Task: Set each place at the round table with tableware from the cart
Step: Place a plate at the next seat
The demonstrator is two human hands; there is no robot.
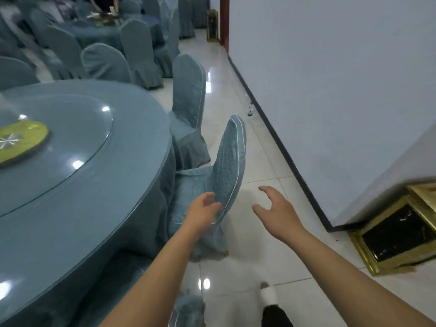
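The round table (77, 208) fills the left, draped in a blue-grey cloth with a glass turntable (77, 138) and a yellow-green centre mat (21, 140). No tableware or cart is in view. A blue-covered chair (226, 161) stands at the table's right edge. My left hand (203, 211) touches the lower edge of its backrest, fingers loosely bent. My right hand (276, 208) hovers to the right of the chair over the floor, fingers spread and holding nothing.
A second covered chair (188, 95) stands behind the first, with more chairs and another table (99, 31) farther back. A white wall (330, 90) with dark skirting runs along the right. A gold-framed black pillar base (396, 237) sits at right. My foot (269, 293) is on the tiled floor.
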